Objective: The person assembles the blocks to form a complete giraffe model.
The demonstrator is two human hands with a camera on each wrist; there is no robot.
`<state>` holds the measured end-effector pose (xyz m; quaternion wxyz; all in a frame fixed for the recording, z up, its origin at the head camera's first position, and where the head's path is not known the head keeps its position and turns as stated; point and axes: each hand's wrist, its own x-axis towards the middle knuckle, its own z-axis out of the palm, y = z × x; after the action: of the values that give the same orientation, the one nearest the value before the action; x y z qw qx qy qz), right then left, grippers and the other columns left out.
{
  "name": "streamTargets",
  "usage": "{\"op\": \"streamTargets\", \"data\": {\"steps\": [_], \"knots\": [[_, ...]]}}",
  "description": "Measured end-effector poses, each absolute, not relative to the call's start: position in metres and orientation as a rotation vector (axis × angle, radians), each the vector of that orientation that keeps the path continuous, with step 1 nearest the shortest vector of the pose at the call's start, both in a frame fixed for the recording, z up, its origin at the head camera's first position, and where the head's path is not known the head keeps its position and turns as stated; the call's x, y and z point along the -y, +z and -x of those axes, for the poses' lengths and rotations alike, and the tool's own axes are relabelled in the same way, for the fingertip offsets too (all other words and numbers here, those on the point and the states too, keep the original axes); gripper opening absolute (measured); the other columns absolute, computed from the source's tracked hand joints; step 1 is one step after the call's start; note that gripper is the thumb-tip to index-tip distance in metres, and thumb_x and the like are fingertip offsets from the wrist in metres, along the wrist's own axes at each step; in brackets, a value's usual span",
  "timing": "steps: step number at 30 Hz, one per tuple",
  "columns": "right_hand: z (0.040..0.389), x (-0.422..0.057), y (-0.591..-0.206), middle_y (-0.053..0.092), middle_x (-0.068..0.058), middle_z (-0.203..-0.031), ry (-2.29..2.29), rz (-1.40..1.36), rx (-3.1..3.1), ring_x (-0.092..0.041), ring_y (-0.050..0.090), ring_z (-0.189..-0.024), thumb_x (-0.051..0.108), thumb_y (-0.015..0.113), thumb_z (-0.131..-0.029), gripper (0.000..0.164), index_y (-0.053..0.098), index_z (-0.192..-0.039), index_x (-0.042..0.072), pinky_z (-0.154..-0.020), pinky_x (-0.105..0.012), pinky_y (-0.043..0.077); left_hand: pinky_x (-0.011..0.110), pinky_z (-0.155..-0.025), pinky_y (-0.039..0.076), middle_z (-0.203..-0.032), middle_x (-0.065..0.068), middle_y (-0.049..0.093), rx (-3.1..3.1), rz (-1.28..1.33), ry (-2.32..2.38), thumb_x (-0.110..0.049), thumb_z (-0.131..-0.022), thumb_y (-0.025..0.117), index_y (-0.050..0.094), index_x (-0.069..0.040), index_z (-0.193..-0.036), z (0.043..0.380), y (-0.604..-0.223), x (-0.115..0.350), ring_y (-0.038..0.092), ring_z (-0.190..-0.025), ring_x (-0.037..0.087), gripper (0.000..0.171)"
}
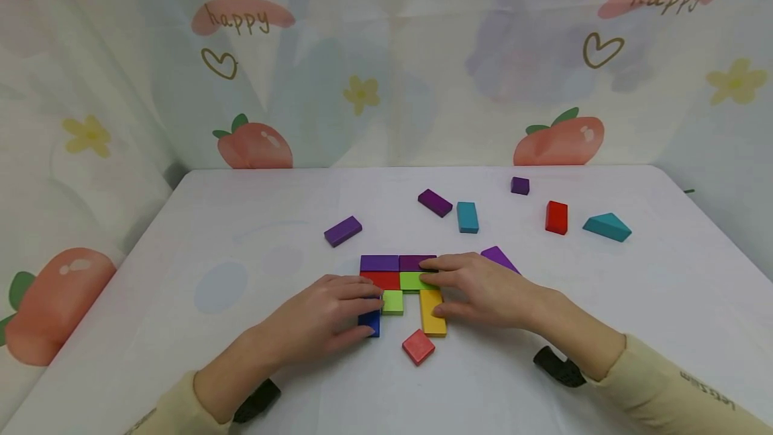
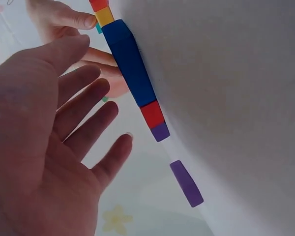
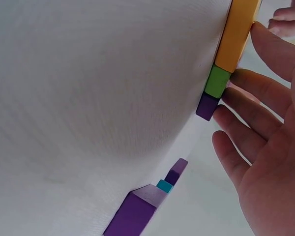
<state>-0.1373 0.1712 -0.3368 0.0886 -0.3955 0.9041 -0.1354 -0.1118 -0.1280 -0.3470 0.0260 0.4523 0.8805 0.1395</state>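
Observation:
Colored blocks lie flat together on the table, between both hands. The back row has a violet block (image 1: 379, 263) and a dark purple block (image 1: 410, 262). A red block (image 1: 382, 280) and a green block (image 1: 411, 280) lie in front of them, then a small green block (image 1: 392, 303). My left hand (image 1: 323, 314) rests at the left side, fingers extended over the blue block (image 1: 369, 325), which shows as a long bar in the left wrist view. My right hand (image 1: 486, 291) has its fingertips at the dark purple and green blocks, its thumb on the yellow block (image 1: 431, 317).
A pinkish-red square block (image 1: 419, 347) lies in front. Loose behind are a violet block (image 1: 343, 231), a dark purple one (image 1: 435, 203), a teal one (image 1: 468, 217), a small purple one (image 1: 520, 185), a red one (image 1: 557, 217) and a teal triangle (image 1: 608, 227). Another purple block (image 1: 500, 259) is partly hidden.

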Motion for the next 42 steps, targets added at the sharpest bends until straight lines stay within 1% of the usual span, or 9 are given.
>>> {"op": "streamTargets", "data": {"steps": [5, 9, 16, 22, 26, 32, 42], "knots": [[0.137, -0.171, -0.337, 0.055, -0.009, -0.146, -0.406, 1.172, -2.686, -0.032, 0.051, -0.133, 0.038, 0.072, -0.094, 0.055, 0.062, -0.140, 0.010, -0.103, -0.049, 0.047, 0.048, -0.109, 0.041, -0.146, -0.003, 0.054, -2.684, -1.378, 0.344, -0.044, -0.096, 0.068, 0.060, -0.018, -0.142, 0.115, -0.349, 0.122, 0.043, -0.140, 0.019, 0.053], [0.137, -0.171, -0.338, 0.054, -0.008, -0.146, -0.405, 1.170, -2.688, -0.032, 0.050, -0.134, 0.038, 0.072, -0.094, 0.055, 0.062, -0.140, 0.010, -0.104, -0.050, 0.046, 0.049, -0.109, 0.040, -0.147, -0.005, 0.054, -2.656, -1.392, 0.294, -0.044, -0.097, 0.067, 0.060, -0.019, -0.143, 0.116, -0.350, 0.120, 0.040, -0.142, 0.018, 0.053], [0.137, -0.171, -0.338, 0.055, -0.008, -0.146, -0.404, 1.171, -2.690, -0.032, 0.050, -0.134, 0.038, 0.072, -0.094, 0.055, 0.062, -0.140, 0.010, -0.103, -0.049, 0.046, 0.049, -0.108, 0.040, -0.140, -0.009, 0.060, -2.622, -1.449, 0.282, -0.039, -0.099, 0.066, 0.064, -0.023, -0.139, 0.114, -0.349, 0.119, 0.044, -0.139, 0.016, 0.044], [0.137, -0.171, -0.337, 0.054, -0.009, -0.146, -0.397, 1.179, -2.692, -0.032, 0.050, -0.134, 0.038, 0.072, -0.094, 0.054, 0.062, -0.140, 0.010, -0.103, -0.049, 0.047, 0.048, -0.107, 0.042, -0.135, -0.005, 0.062, -2.655, -1.485, 0.403, -0.036, -0.096, 0.071, 0.069, -0.023, -0.131, 0.113, -0.348, 0.119, 0.051, -0.130, 0.016, 0.037], [0.137, -0.172, -0.337, 0.054, -0.008, -0.146, -0.405, 1.175, -2.686, -0.032, 0.050, -0.134, 0.039, 0.071, -0.094, 0.055, 0.061, -0.141, 0.011, -0.103, -0.049, 0.047, 0.047, -0.106, 0.043, -0.131, -0.003, 0.062, -2.706, -1.459, 0.429, -0.036, -0.094, 0.074, 0.070, -0.022, -0.128, 0.115, -0.348, 0.115, 0.053, -0.126, 0.016, 0.037], [0.137, -0.172, -0.337, 0.054, -0.008, -0.146, -0.419, 1.173, -2.684, -0.032, 0.050, -0.134, 0.039, 0.072, -0.094, 0.055, 0.062, -0.140, 0.011, -0.103, -0.049, 0.047, 0.044, -0.104, 0.043, -0.125, -0.005, 0.064, -2.745, -1.397, 0.395, -0.040, -0.093, 0.073, 0.070, -0.021, -0.125, 0.120, -0.349, 0.105, 0.053, -0.123, 0.017, 0.037], [0.137, -0.171, -0.338, 0.055, -0.009, -0.145, -0.427, 1.177, -2.689, -0.032, 0.051, -0.133, 0.038, 0.072, -0.094, 0.054, 0.062, -0.140, 0.010, -0.103, -0.049, 0.047, 0.043, -0.099, 0.043, -0.116, -0.006, 0.069, -2.781, -1.338, 0.331, -0.039, -0.092, 0.074, 0.073, -0.021, -0.121, 0.123, -0.349, 0.093, 0.055, -0.116, 0.016, 0.034]]}}
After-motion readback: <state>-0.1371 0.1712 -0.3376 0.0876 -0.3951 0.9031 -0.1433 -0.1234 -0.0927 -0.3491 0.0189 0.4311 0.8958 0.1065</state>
